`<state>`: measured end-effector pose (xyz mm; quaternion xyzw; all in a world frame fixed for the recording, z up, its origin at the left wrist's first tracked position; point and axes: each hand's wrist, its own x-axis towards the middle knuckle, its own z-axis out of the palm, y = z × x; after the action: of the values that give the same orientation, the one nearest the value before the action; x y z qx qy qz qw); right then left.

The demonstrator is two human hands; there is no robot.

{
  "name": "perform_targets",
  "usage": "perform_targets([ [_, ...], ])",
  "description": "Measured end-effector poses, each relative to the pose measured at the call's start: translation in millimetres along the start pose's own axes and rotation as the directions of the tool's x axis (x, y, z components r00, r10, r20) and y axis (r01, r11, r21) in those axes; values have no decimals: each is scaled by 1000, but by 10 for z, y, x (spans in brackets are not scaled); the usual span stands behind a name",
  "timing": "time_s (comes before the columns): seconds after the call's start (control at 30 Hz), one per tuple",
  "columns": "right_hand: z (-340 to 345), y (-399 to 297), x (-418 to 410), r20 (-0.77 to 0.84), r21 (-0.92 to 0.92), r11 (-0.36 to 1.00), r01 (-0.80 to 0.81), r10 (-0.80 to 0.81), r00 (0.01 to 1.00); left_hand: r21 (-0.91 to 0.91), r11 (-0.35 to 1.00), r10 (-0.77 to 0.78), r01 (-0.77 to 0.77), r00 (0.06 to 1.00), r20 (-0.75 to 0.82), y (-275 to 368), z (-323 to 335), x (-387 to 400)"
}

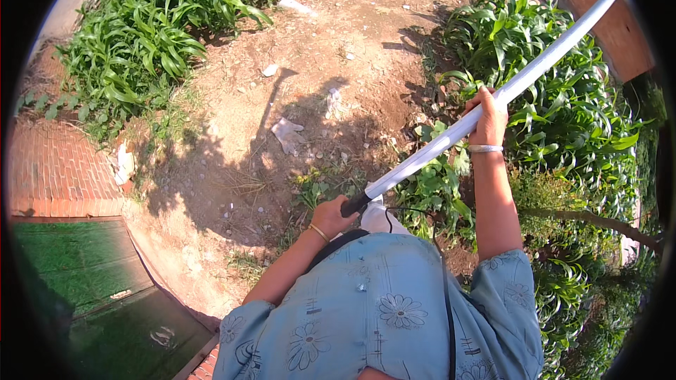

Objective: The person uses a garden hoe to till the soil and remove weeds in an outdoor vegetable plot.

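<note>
A long pale pole (422,155), with a dark end at my body, slants up to the right across the view. My left hand (332,216) is closed around its dark end, just above my waist. Farther up the pole, my right hand (488,116) grips the pale shaft, the thumb along its upper side. The far tip rises towards the upper right, over leafy plants; what the tip carries, if anything, cannot be seen. A crumpled pale glove (288,134) lies on the soil in front of me, and another whitish scrap (334,103) lies beyond it.
Broad-leaved green plants (158,26) grow at the upper left, with more (575,100) at the right. A thin branch (597,219) crosses at my right. Brick paving (58,163) and green panels (79,264) lie at the left. Small stones and pale litter dot the bare soil.
</note>
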<state>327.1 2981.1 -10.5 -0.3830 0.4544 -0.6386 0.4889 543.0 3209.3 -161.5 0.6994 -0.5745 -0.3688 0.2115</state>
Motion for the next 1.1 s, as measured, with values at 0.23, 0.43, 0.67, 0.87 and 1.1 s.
perform_targets([
  [0.23, 311, -260, 583, 111, 177, 979, -105, 86, 990, -52, 999, -10, 6, 997, -79, 513, -85, 213],
  [0.43, 383, 1418, 455, 109, 155, 616, -773, 767, 633, 231, 890, -412, 394, 911, 34, 244, -381, -426],
  [0.67, 275, 3057, -962, -79, 48, -57, -997, 995, -61, 486, 636, -725, 600, 680, 109, 968, -1116, -1174],
  [0.87, 185, 3369, -1024, -107, -15, -103, -995, 989, -100, 569, 548, -731, 613, 681, -31, 1093, -1147, -1136],
  [1.1, 315, 2784, 76, 185, 298, 71, -952, 974, 131, 142, 875, 484, -463, 831, -274, 1820, -1714, -683],
])
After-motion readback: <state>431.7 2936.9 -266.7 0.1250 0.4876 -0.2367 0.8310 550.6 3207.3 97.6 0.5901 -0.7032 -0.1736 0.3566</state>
